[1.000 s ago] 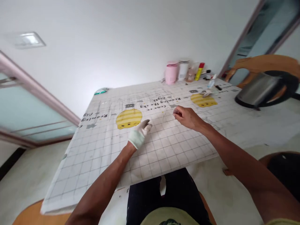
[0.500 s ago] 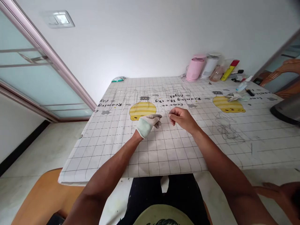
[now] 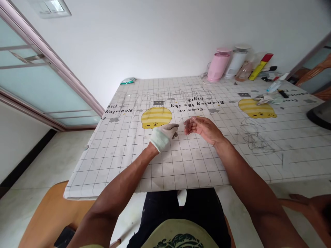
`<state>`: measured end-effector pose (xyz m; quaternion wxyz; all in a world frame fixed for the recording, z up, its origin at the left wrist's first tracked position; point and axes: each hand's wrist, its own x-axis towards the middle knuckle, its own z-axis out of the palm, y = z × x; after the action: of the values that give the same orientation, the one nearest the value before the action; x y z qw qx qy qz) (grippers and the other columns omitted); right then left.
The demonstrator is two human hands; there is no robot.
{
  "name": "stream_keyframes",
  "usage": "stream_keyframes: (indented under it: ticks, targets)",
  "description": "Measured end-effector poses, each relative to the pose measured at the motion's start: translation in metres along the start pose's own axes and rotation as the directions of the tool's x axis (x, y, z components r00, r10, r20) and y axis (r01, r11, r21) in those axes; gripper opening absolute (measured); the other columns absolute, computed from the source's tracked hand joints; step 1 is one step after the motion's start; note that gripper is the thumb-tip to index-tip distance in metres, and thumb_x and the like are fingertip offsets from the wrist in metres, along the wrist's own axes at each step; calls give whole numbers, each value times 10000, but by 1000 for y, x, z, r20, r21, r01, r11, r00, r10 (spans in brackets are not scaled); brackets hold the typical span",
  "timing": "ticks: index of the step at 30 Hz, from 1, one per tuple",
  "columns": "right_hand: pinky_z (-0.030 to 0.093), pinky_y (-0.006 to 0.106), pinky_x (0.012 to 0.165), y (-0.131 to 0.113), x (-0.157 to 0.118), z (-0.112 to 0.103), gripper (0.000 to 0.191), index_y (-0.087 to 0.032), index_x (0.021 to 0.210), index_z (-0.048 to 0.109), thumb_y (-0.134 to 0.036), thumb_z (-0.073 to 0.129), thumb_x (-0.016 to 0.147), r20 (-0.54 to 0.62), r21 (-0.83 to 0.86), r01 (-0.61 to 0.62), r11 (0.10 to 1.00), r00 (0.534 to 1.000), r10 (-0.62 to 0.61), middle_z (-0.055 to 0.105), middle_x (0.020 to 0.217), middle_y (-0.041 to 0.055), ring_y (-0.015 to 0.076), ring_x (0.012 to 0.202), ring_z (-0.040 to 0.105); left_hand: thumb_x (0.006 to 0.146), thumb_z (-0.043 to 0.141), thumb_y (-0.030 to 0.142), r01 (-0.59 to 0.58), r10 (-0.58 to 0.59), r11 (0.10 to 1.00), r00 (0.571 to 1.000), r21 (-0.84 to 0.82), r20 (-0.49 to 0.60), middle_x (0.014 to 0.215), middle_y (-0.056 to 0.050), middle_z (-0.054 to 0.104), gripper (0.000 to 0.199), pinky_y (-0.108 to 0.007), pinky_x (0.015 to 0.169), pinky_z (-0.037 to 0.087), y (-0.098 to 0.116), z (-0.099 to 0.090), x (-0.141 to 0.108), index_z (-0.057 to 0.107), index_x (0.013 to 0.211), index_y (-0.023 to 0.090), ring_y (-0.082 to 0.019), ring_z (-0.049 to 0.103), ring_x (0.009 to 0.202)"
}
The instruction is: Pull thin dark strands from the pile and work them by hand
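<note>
My left hand (image 3: 165,133) wears a pale glove with a light green cuff. Its fingers are pressed together just above the middle of the table, and whatever they may hold is too small to make out. A short gap to the right, my bare right hand (image 3: 203,129) has loosely curved fingers that stand apart, with nothing visible in them. A faint thin line shows between the two hands, too fine to name. Under both hands lies a white checked tablecloth (image 3: 191,168) printed with yellow bears and lettering.
Tangled dark thin lines (image 3: 254,139), strands or scribbles, are on the cloth at right. Along the wall stand a pink cylinder (image 3: 218,67), a white cylinder (image 3: 236,63) and a yellow-red can (image 3: 260,67). A crumpled glove (image 3: 269,99) and a dark-based metal object (image 3: 320,113) are at right.
My right hand has gone from a pinch to loosened, spread fingers. My left hand stays nearly in place, fingers still together. The view has tilted slightly downward.
</note>
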<state>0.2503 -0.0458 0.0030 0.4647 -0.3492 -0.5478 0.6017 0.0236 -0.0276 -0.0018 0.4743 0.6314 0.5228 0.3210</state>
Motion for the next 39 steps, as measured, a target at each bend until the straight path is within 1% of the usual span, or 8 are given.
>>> stream_keyframes:
  ticks: [7, 11, 16, 20, 23, 28, 33, 39]
  targets:
    - [621, 365, 725, 1, 2, 9, 373, -203, 986, 781, -546, 880, 878, -93, -106, 54, 993, 994, -64, 751, 829, 42, 185, 729, 712, 974, 646, 313, -24, 22, 999, 999, 38, 35, 740, 26, 755, 239, -268, 774, 554, 1, 2, -3, 845, 1082, 239, -130, 669, 662]
    - [625, 366, 711, 4, 3, 12, 300, -203, 958, 786, -492, 852, 910, -168, -142, 132, 981, 973, -156, 756, 796, 40, 189, 709, 718, 946, 700, 326, -4, 21, 976, 997, -217, 75, 833, -46, 788, 258, -320, 826, 581, 2, -4, -4, 818, 1102, 157, -164, 710, 727]
    - [621, 352, 662, 9, 5, 14, 243, -216, 940, 774, -454, 821, 935, -333, -197, 233, 952, 898, -288, 770, 791, 45, 195, 701, 730, 888, 810, 524, 28, 80, 831, 982, -555, 170, 1075, -159, 771, 431, -411, 921, 575, -8, -9, 3, 758, 1004, 112, -232, 730, 935]
    - [615, 341, 630, 13, 4, 21, 226, -223, 934, 763, -445, 806, 944, -433, -307, 238, 921, 827, -358, 780, 798, 46, 194, 701, 733, 877, 844, 532, 57, 159, 734, 955, -677, 252, 1142, -141, 733, 408, -417, 954, 541, -15, -6, 7, 724, 955, 150, -238, 698, 1022]
    - [621, 344, 659, 15, 3, 28, 219, -223, 946, 752, -440, 781, 961, -455, -361, 225, 905, 805, -382, 783, 802, 43, 189, 710, 734, 894, 841, 500, 70, 204, 693, 936, -717, 288, 1143, -124, 725, 371, -417, 993, 524, -18, -4, 8, 750, 984, 153, -234, 689, 1050]
    - [621, 365, 660, 14, 1, 31, 252, -226, 969, 717, -466, 791, 952, -410, -253, 242, 937, 850, -330, 767, 795, 41, 195, 693, 728, 855, 867, 504, 64, 233, 666, 929, -743, 288, 1098, -106, 727, 368, -402, 976, 539, -18, -7, 10, 762, 912, 156, -208, 675, 972]
    - [627, 396, 675, 10, -2, 28, 310, -238, 982, 702, -525, 808, 929, -305, -126, 183, 975, 928, -214, 750, 816, 42, 206, 693, 715, 820, 866, 507, 122, 148, 644, 949, -755, 279, 940, -66, 673, 413, -377, 894, 555, -15, -12, 14, 602, 748, 198, -199, 648, 912]
    - [609, 382, 684, 5, -7, 35, 307, -240, 1021, 739, -535, 789, 948, -241, -282, 191, 940, 935, -262, 723, 749, 22, 201, 677, 695, 853, 839, 519, 130, 177, 685, 925, -716, 337, 828, -52, 656, 417, -358, 816, 542, -18, -17, 21, 613, 748, 185, -174, 643, 785]
